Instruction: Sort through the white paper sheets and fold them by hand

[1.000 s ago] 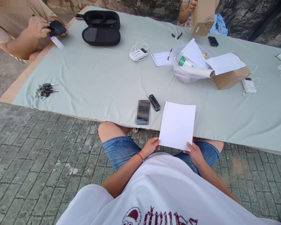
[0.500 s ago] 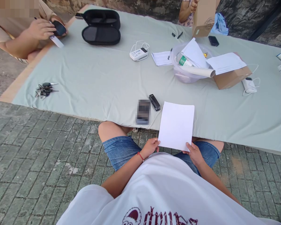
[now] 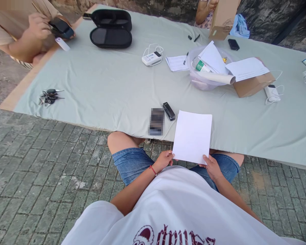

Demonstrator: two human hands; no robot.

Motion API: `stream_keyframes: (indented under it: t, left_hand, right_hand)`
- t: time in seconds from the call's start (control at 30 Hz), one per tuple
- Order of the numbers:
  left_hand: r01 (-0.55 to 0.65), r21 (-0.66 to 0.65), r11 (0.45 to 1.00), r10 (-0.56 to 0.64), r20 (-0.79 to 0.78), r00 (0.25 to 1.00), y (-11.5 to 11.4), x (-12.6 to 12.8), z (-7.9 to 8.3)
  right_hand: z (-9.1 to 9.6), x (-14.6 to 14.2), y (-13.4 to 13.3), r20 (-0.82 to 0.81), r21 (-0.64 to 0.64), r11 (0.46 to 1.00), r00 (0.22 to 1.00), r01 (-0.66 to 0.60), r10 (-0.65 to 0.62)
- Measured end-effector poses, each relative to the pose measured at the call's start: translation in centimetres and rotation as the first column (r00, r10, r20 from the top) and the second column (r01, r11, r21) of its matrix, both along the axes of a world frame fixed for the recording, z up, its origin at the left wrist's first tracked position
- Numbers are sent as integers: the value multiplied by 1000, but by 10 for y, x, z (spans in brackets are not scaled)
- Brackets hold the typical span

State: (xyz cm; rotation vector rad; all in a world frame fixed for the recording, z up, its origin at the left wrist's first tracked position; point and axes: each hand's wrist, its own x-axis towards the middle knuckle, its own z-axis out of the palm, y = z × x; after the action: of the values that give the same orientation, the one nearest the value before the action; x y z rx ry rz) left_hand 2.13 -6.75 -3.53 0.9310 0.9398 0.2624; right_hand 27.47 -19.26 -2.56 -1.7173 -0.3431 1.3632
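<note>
Showing smooth, matt paper in the sheet (image 3: 192, 136); exhibiting faintly glossy plastic, by appearance, in the stapler (image 3: 169, 111); displaying creased, matt cloth in the tablecloth (image 3: 109, 88) and faded denim in the shorts (image 3: 131, 161); presenting smooth, translucent plastic in the bowl (image 3: 202, 84), dull cardboard in the carton (image 3: 255, 85) and rough, stone-like blocks in the paving (image 3: 48, 160).

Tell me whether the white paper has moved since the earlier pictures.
Yes: the white paper has shifted slightly left, nearer the black stapler than a second ago.

Below the frame's centre, the left hand (image 3: 164, 161) and right hand (image 3: 211, 166) pinch, forearms (image 3: 137, 189) slanting inward.
</note>
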Motion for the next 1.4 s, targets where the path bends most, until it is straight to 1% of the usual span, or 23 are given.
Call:
stream_keyframes:
  t: [0.17,0.37,0.43,0.5,0.73,0.83,0.97,1.07,1.2,1.4]
  left_hand:
    - [-3,17,1000,4,-25,1000,0,0,2]
    - [-27,2,1000,27,-19,999,-1,0,2]
    - [-38,-1,999,38,-16,999,-1,0,2]
    - [-45,-2,999,45,-12,999,-1,0,2]
    - [-84,-20,996,83,-18,996,-3,0,-2]
    - [-81,-60,995,81,-9,997,-3,-2,-1]
    - [-48,-113,992,53,35,998,-3,-4,1]
    - [-42,-88,995,45,27,999,-5,-5,0]
    - [-82,-39,996,81,-25,996,-6,-3,-3]
    - [-121,-46,992,118,-72,990,-4,-2,2]
  right_hand:
    - [0,-1,1,-3,-22,999,999,38,-39]
    - [0,3,2,36,-1,988,987,155,-155]
    - [-1,5,3,48,11,985,984,172,-173]
    - [0,6,3,44,11,985,984,171,-171]
    - [2,3,2,-54,-36,991,990,126,-128]
    - [3,1,3,-32,-26,992,992,120,-121]
    - [8,0,4,-1,-4,994,994,106,-106]
    - [9,1,5,-4,-10,995,995,101,-101]
    - [4,2,6,-32,-15,990,989,142,-143]
    - [-1,3,7,-35,10,982,982,187,-186]
